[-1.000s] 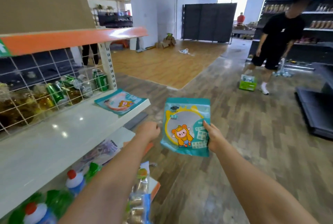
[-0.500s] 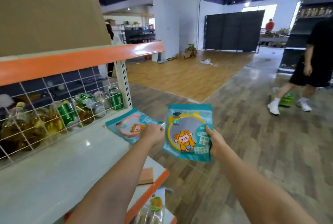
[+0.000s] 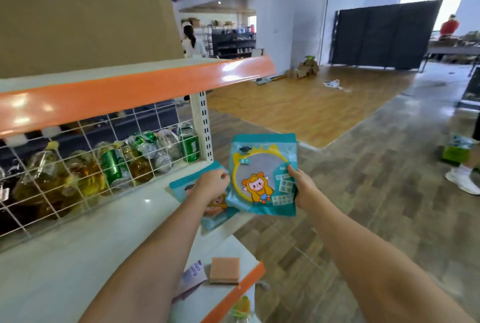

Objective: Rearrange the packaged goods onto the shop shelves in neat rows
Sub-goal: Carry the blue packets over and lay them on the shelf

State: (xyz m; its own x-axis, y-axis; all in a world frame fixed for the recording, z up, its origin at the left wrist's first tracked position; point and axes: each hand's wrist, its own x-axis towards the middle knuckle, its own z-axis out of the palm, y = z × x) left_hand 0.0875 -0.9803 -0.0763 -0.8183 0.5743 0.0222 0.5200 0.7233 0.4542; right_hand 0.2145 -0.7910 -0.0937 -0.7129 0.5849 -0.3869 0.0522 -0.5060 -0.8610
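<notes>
The right hand (image 3: 302, 187) pinches the right edge of a teal snack pouch (image 3: 262, 174), held upright over the end of the white shelf (image 3: 104, 224). The left hand (image 3: 211, 185), fingers curled, rests on a second teal pouch (image 3: 181, 187) lying flat on that shelf, beside the wire grid (image 3: 85, 156) backing bottles and green cans.
</notes>
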